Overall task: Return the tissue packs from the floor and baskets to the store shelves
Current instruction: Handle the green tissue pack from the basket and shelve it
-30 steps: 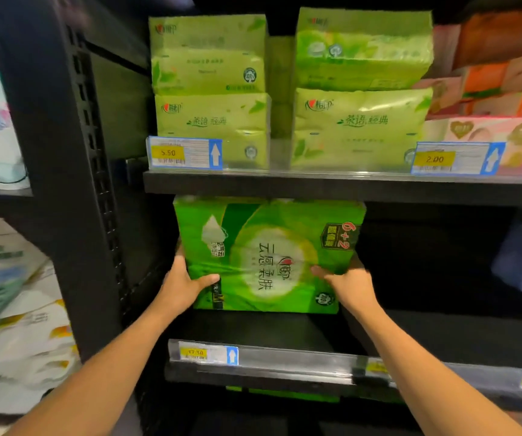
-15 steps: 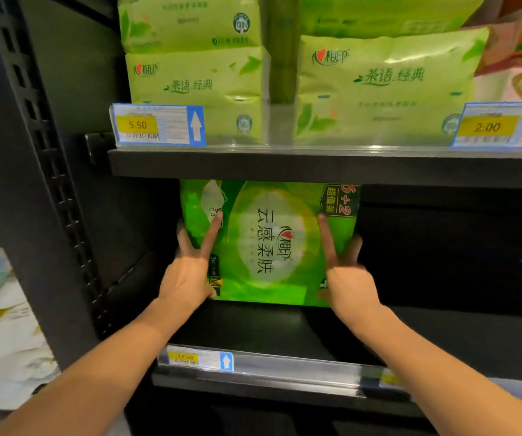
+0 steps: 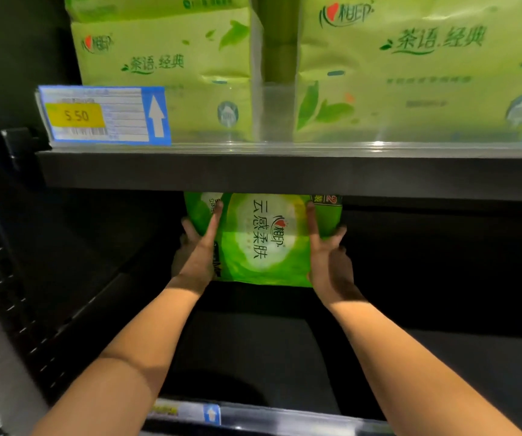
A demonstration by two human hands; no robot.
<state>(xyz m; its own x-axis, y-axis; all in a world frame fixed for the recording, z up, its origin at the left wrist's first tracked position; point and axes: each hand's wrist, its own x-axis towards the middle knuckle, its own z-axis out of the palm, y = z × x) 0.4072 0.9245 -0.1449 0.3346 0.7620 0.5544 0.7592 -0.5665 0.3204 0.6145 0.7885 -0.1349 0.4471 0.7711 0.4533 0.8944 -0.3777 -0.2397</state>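
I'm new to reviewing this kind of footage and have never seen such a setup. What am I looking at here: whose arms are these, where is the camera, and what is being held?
There is no machine here. A person wears one wide-angle camera on the head, looking forward and down, so the two bare arms reaching in from the bottom are their own.

The left hand and right hand press against the two sides of a bright green tissue pack, which stands far back on the dark lower shelf. Its top is hidden behind the upper shelf.

On that upper shelf stand pale green tissue packs, behind a clear rail carrying a price tag reading 5.50.
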